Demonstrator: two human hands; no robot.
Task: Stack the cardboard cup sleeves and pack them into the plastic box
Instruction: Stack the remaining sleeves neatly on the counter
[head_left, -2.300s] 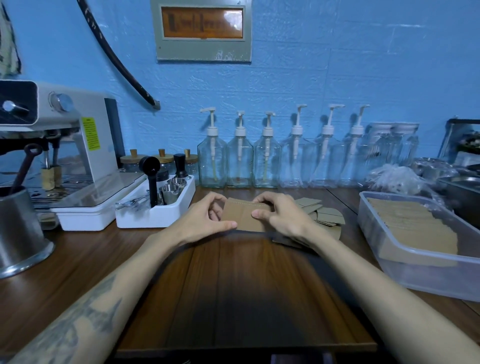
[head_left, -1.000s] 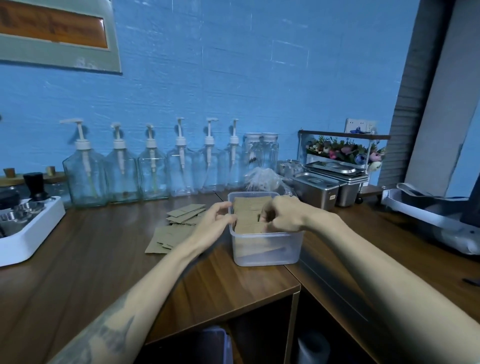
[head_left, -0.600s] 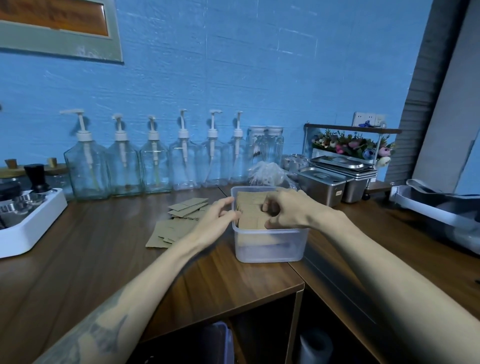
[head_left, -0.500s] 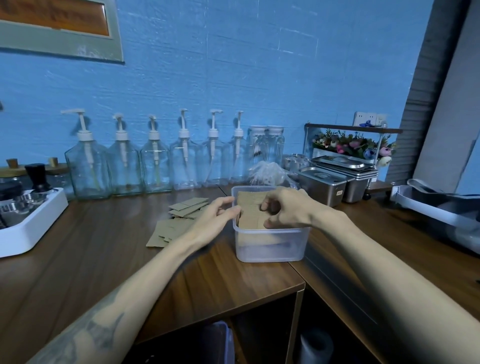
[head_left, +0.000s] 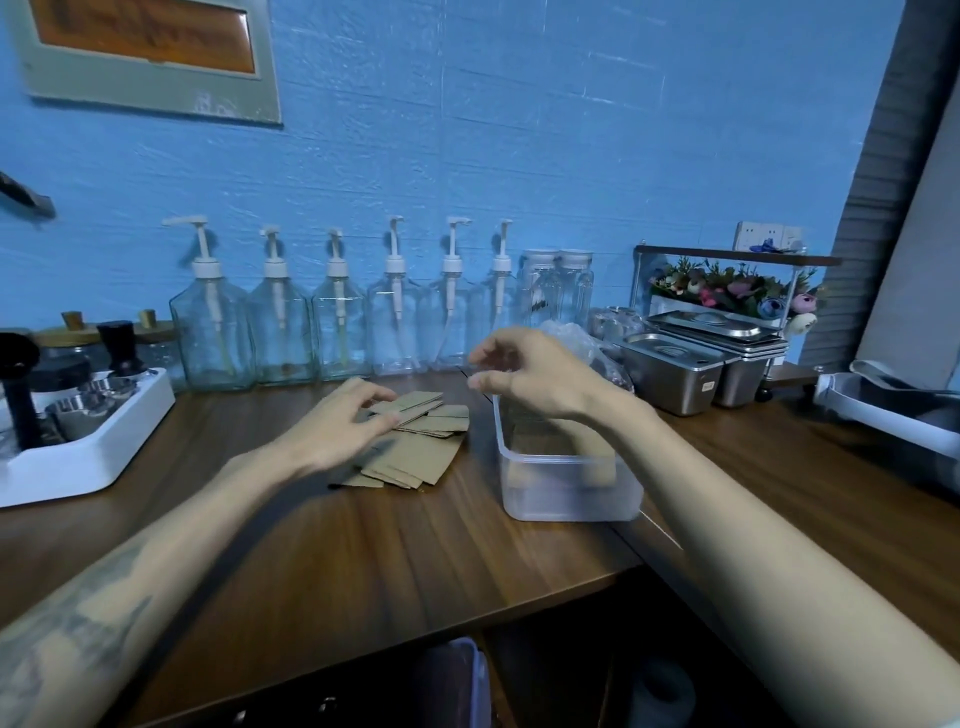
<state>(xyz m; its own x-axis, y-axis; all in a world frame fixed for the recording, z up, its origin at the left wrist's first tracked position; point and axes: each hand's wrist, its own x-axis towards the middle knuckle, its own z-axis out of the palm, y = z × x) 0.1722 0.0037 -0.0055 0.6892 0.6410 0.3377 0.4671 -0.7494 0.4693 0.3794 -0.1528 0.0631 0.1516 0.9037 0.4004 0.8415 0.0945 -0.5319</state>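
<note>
Left hand (head_left: 337, 426) blurred, fingers spread over loose sleeves (head_left: 415, 441) – contact unclear. Right hand (head_left: 535, 371), empty, loosely curled, at plastic box's (head_left: 566, 493) 12 o'clock – packed sleeves (head_left: 566, 441) partly hidden.

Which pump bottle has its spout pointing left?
The leftmost pump bottle, nearest the white tray. Its spout sticks out sideways to the left; the other five spouts look shorter and face forward or right.

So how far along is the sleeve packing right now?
Partly done. The plastic box already holds a batch of sleeves. Neither hand holds anything: the left hand reaches over the loose pile of sleeves on the counter, the right hand hovers above the box. That pile is left to stack and pack.
</note>
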